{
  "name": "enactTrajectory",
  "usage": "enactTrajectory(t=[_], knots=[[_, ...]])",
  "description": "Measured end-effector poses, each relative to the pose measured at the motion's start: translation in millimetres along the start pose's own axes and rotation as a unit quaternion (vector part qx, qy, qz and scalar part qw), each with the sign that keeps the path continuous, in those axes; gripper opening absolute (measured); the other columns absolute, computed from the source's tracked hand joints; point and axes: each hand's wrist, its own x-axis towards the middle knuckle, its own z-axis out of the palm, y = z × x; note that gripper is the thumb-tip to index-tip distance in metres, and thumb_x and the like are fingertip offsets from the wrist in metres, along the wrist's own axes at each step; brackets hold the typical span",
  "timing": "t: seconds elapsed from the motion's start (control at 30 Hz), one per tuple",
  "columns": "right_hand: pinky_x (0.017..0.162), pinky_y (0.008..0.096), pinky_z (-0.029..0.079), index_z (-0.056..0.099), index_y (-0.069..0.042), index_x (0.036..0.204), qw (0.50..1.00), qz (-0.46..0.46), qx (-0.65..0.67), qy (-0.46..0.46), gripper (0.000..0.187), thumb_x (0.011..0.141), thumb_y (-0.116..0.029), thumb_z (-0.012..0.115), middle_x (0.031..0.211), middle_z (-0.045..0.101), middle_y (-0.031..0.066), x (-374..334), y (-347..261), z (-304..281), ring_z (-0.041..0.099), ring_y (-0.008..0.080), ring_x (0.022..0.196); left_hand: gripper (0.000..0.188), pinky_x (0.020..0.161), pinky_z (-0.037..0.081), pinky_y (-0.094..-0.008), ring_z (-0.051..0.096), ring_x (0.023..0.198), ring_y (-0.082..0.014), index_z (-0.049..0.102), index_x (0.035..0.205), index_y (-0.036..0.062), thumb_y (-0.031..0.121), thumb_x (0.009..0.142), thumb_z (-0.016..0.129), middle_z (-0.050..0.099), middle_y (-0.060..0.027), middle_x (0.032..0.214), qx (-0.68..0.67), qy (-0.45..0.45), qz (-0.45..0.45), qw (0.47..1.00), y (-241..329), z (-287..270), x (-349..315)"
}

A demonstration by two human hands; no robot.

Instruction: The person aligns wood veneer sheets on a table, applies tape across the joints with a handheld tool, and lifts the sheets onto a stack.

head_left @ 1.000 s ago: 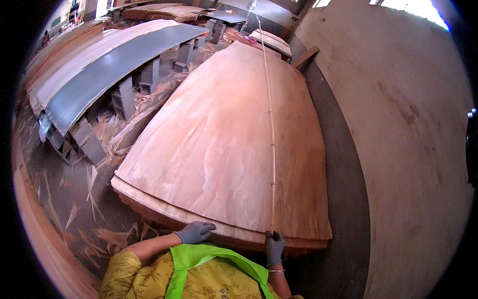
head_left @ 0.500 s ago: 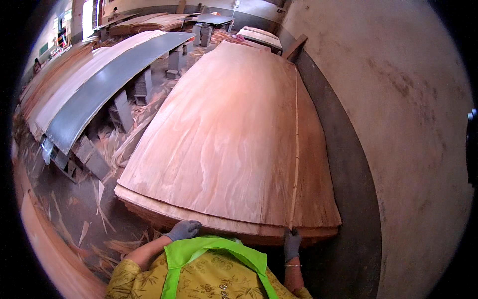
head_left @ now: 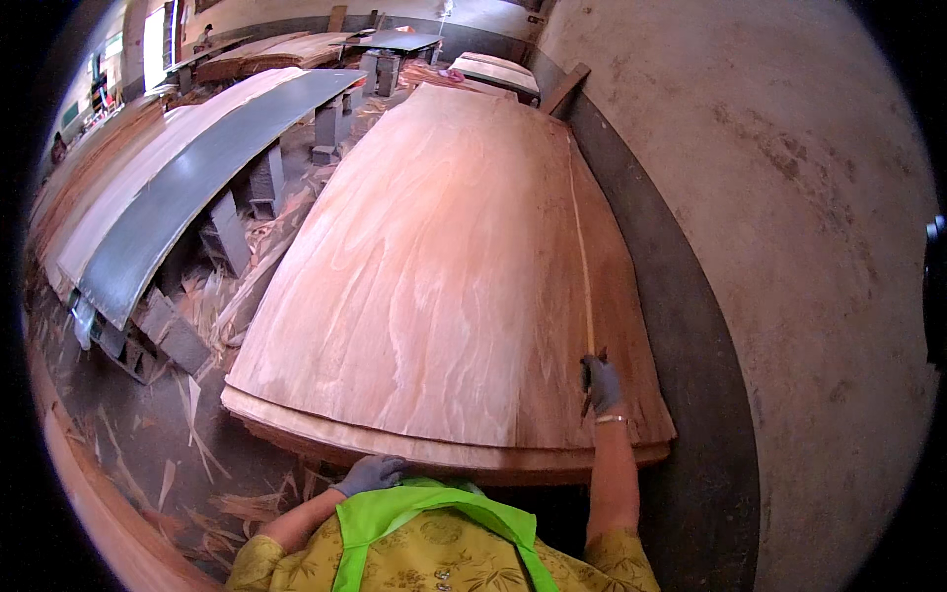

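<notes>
A tall stack of wide reddish-brown wood veneer sheets (head_left: pixel 424 276) lies in front of me. A thin, pale veneer strip (head_left: pixel 582 252) runs lengthwise along the right part of the top sheet. My right hand (head_left: pixel 601 385), in a grey glove, is closed on the strip's near end, a little in from the front edge. Short brownish bits of it stick out past the fingers. At the stack's front edge, left of centre, rests my gloved left hand (head_left: pixel 371 475), fingers laid out and holding nothing.
To the left, a long dark sheet (head_left: pixel 212 168) and more veneer lie on grey blocks (head_left: pixel 229 232). Wood scraps (head_left: pixel 192 419) litter the floor there. A wall (head_left: pixel 730 197) stands close along the right. Further stacks (head_left: pixel 493 71) and a wooden plank (head_left: pixel 565 89) are behind.
My right hand has moved forward from the front edge onto the top sheet, bringing the strip's near end with it. My left hand stays at the edge. The view has shifted slightly.
</notes>
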Motion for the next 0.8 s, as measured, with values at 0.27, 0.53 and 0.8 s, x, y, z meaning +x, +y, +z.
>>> enactTrajectory(t=[0.27,0.53,0.8], knots=[[0.038,0.0309,0.034,0.055,-0.006,0.066,0.999,-0.034,0.037,-0.014,0.018,0.077,-0.018,0.061,0.053,0.051,0.0036,111.0,-29.1,38.2,0.046,0.0155,0.042,0.033,0.079,0.048,-0.0420,0.059,0.092,-0.0329,0.059,0.108,0.0060,0.025,0.082,0.056,0.060,-0.0147,0.106,-0.009,0.096,-0.035,0.995,-1.5,2.4,-14.9],[0.041,0.0332,0.039,0.059,-0.002,0.069,0.980,-0.151,-0.094,0.092,0.019,0.079,-0.018,0.060,0.056,0.055,0.0054,218.9,11.7,53.2,0.051,0.0178,0.044,0.033,0.084,0.047,-0.0389,0.058,0.099,-0.0324,0.058,0.109,0.0030,0.023,0.082,0.055,0.060,-0.0170,0.108,-0.009,0.136,-0.102,0.985,25.2,20.6,-14.6],[0.062,0.0408,0.045,0.059,0.005,0.081,0.924,-0.237,-0.287,0.084,0.031,0.081,-0.026,0.059,0.078,0.062,0.0227,169.7,44.9,75.1,0.062,0.0321,0.072,0.034,0.083,0.048,-0.0398,0.059,0.097,-0.0323,0.056,0.111,0.0042,0.024,0.084,0.054,0.059,-0.0170,0.108,0.031,0.114,-0.092,0.989,24.7,60.6,-11.8]])
